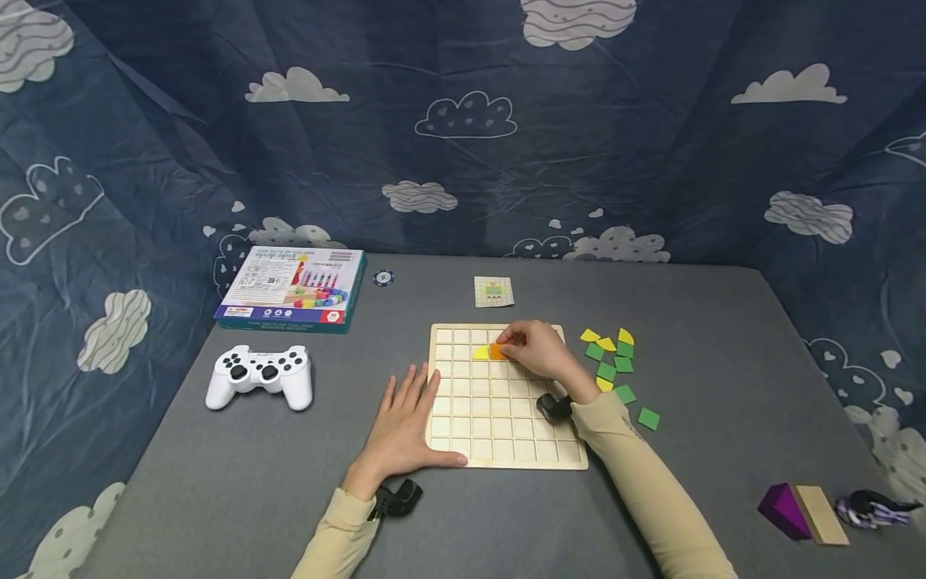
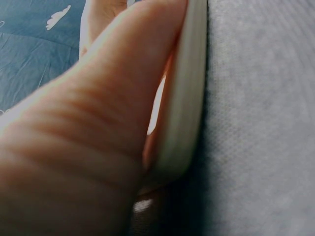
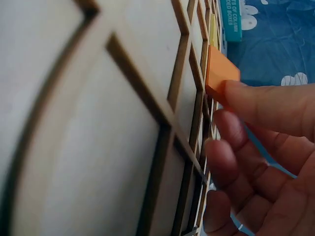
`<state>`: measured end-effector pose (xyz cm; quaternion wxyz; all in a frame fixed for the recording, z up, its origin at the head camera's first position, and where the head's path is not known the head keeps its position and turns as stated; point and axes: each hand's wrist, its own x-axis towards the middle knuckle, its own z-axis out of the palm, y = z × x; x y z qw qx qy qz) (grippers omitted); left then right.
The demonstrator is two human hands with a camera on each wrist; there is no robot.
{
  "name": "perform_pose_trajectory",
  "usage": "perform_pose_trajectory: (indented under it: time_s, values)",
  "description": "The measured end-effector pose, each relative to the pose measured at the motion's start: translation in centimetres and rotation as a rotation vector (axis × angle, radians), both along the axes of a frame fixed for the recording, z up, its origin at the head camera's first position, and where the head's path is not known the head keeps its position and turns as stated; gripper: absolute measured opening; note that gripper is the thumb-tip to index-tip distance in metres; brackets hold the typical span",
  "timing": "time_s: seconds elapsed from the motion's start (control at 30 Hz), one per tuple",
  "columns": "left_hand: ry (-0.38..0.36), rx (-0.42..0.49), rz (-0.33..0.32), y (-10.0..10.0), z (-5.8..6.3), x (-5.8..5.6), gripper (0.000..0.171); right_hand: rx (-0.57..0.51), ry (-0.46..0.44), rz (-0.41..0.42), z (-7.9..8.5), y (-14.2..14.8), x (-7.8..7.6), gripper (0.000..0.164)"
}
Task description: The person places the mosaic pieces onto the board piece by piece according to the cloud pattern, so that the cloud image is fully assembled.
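A wooden grid board (image 1: 448, 406) lies on the grey table, its square cells edged by raised strips. My right hand (image 1: 538, 350) pinches an orange square tile (image 1: 496, 352) between thumb and fingertips over a cell in the second row from the back. In the right wrist view the orange tile (image 3: 221, 73) stands tilted at the grid. Just left of it, a yellow quarter-round tile (image 1: 481, 352) sits in a cell. My left hand (image 1: 401, 426) is spread at the board's left front corner, fingers at the left edge and thumb on the front edge (image 2: 184, 108).
Several green square tiles (image 1: 624, 365) and yellow pieces (image 1: 589, 335) lie right of the board. Behind it is a small pattern card (image 1: 493, 292). A poker chip (image 1: 383, 277), boxed set (image 1: 289, 289) and white game controller (image 1: 259, 376) are at left; purple (image 1: 784, 511) and wooden blocks (image 1: 821, 515) at right.
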<state>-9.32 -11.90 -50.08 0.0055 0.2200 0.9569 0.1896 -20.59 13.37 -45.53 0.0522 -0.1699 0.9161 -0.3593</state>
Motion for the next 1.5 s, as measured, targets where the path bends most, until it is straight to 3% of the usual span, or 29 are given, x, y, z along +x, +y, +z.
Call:
perform_pose_trajectory:
  time_s: [0.27, 0.53, 0.73, 0.87, 1.03, 1.1, 1.27, 1.5]
  values:
    - [-0.008, -0.005, 0.002, 0.0, 0.0, 0.0, 0.129, 0.068, -0.002, 0.000, -0.1, 0.0, -0.2, 0.006]
    - [-0.014, -0.021, 0.002, 0.1, 0.1, 0.0, 0.129, 0.013, -0.036, 0.039, -0.1, 2.0, 0.5, 0.017]
    - [-0.010, -0.008, -0.002, 0.1, 0.2, 0.0, 0.130, -0.046, 0.022, -0.089, 0.2, 5.7, 1.3, 0.017]
    - [-0.011, 0.002, 0.000, 0.0, 0.2, 0.1, 0.130, -0.011, 0.086, -0.258, 0.1, 8.7, 1.3, 0.017]
    - [-0.032, -0.013, 0.003, 0.0, 0.0, -0.1, 0.130, 0.083, 0.171, -0.411, -4.7, 15.1, -1.5, 0.033]
    - [-0.035, -0.016, 0.005, 0.0, 0.0, -0.1, 0.130, 0.098, 0.159, -0.446, -5.0, 16.5, -1.8, 0.037]
    - [-0.024, -0.007, 0.004, -0.1, -0.1, 0.0, 0.129, 0.118, -0.018, -0.500, -0.1, 15.7, 0.6, 0.034]
    - [-0.036, 0.004, -0.003, -0.1, -0.1, 0.0, 0.128, 0.181, -0.154, -0.519, 0.6, 16.2, 0.5, 0.044]
